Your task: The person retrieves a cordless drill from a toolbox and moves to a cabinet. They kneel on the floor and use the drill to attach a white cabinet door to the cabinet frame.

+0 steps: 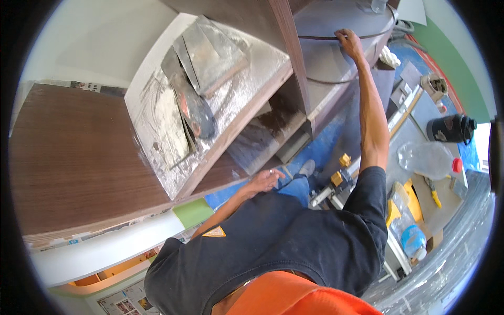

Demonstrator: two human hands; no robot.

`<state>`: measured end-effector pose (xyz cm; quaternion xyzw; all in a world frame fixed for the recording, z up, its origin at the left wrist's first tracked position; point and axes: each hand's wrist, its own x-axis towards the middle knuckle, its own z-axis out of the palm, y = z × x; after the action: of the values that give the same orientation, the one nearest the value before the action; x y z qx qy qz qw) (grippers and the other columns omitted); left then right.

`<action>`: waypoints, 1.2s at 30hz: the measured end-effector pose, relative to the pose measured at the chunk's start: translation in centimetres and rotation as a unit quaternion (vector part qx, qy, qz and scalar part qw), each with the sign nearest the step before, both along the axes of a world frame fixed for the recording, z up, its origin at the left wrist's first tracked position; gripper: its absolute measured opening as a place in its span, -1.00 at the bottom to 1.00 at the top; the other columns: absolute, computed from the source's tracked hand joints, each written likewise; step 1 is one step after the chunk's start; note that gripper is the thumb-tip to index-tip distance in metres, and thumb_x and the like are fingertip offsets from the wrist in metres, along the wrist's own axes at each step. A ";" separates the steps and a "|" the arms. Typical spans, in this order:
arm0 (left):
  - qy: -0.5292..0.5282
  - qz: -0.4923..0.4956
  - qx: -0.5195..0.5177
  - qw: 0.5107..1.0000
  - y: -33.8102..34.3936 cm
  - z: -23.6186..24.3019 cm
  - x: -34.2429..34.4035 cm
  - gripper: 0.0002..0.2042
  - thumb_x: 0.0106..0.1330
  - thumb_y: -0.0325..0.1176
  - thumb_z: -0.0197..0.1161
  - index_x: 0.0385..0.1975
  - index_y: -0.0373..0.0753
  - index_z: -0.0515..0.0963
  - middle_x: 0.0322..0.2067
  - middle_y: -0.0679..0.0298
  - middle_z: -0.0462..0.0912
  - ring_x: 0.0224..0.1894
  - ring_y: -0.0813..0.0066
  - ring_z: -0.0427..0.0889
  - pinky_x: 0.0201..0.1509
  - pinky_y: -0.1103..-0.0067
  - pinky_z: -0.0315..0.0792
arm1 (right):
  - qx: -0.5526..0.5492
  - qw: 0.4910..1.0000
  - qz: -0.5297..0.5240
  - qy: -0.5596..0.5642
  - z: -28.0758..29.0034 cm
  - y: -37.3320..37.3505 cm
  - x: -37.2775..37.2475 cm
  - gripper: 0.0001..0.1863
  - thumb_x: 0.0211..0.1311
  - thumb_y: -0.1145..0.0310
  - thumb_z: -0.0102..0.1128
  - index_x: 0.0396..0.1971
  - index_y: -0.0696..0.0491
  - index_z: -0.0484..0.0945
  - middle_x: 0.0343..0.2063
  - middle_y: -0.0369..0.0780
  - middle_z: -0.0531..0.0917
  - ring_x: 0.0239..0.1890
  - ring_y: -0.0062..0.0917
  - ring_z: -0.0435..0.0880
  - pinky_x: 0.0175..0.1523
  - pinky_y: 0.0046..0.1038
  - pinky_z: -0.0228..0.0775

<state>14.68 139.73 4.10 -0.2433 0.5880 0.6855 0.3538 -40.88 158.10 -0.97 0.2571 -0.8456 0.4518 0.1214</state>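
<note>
At the far right of the centre, my right hand [349,41] is stretched out over a grey curved shelf [325,58]. Its fingers are closed on a thin dark strip [320,38] that runs across the shelf and bends round to the right. My left hand [265,181] hangs low in front of my body, fingers loosely stretched, with nothing seen in it. A spread-smeared board [163,113] lies on the dusty shelf top to the left, next to a dark-handled tool [194,107] and a grey metal sheet or pan [212,55].
A brown wood-grain panel [79,152] fills the left. On the right, a cluttered worktable holds a clear bottle with a red cap [430,160], a black flask [451,128], a yellow-handled tool [434,194] and a blue-labelled bottle [413,241]. An upright wooden divider [290,47] stands between the shelves.
</note>
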 end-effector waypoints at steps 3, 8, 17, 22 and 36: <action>0.032 -0.025 -0.027 0.999 0.3 0.0 0.0 -0.67 0.43 -0.01 0.05 -0.07 -0.12 0.51 -0.55 0.55 0.29 -0.55 0.81 0.18 -0.53 0.79 0.08 | -0.032 0.999 -0.043 -0.008 0.0 0.3 2.5 -0.71 0.28 0.22 0.09 -0.21 0.12 0.63 -0.35 -0.09 0.67 -0.27 -0.35 0.66 -0.20 -0.34 0.47; 0.059 -0.068 -0.006 0.996 0.7 0.1 -0.1 -0.66 0.45 -0.09 0.03 -0.02 -0.24 0.46 -0.60 0.56 0.21 -0.59 0.79 0.14 -0.55 0.77 0.04 | -0.258 0.959 -0.066 -0.095 3.2 1.4 6.5 -0.72 0.27 0.26 0.11 -0.26 0.16 0.64 -0.55 -0.17 0.67 -0.53 -0.56 0.62 -0.39 -0.49 0.45; 0.033 -0.178 0.007 0.983 3.2 -0.3 -1.3 -0.70 0.47 -0.22 -0.01 -0.01 -0.30 0.43 -0.62 0.51 0.24 -0.63 0.78 0.15 -0.60 0.75 0.06 | -0.323 0.925 -0.194 -0.052 10.0 2.9 23.4 -0.55 0.21 -0.01 0.25 -0.64 0.09 0.57 -0.74 -0.18 0.58 -0.67 -0.47 0.55 -0.47 -0.35 0.37; 0.064 -0.234 0.054 0.969 3.8 -0.6 -1.5 -0.74 0.47 -0.27 -0.04 -0.03 -0.31 0.43 -0.62 0.52 0.20 -0.63 0.78 0.12 -0.59 0.75 0.04 | -0.352 0.912 -0.175 -0.116 10.3 3.4 36.0 -0.80 0.37 0.32 0.07 -0.25 0.16 0.53 -0.65 -0.28 0.51 -0.64 -0.66 0.45 -0.49 -0.53 0.32; 0.116 -0.301 0.103 0.941 -3.9 0.7 4.3 -0.77 0.48 -0.29 -0.04 -0.05 -0.27 0.45 -0.62 0.56 0.18 -0.63 0.82 0.08 -0.60 0.77 0.00 | -0.360 0.864 -0.270 -0.224 3.4 -2.2 58.3 -0.77 0.29 0.41 0.08 -0.10 0.12 0.54 -0.41 -0.22 0.64 -0.48 -0.60 0.65 -0.33 -0.54 0.48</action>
<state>18.94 135.83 4.83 0.0641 0.5974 0.6273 0.4956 17.43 155.95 2.41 -0.1510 -0.6647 0.7200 0.1307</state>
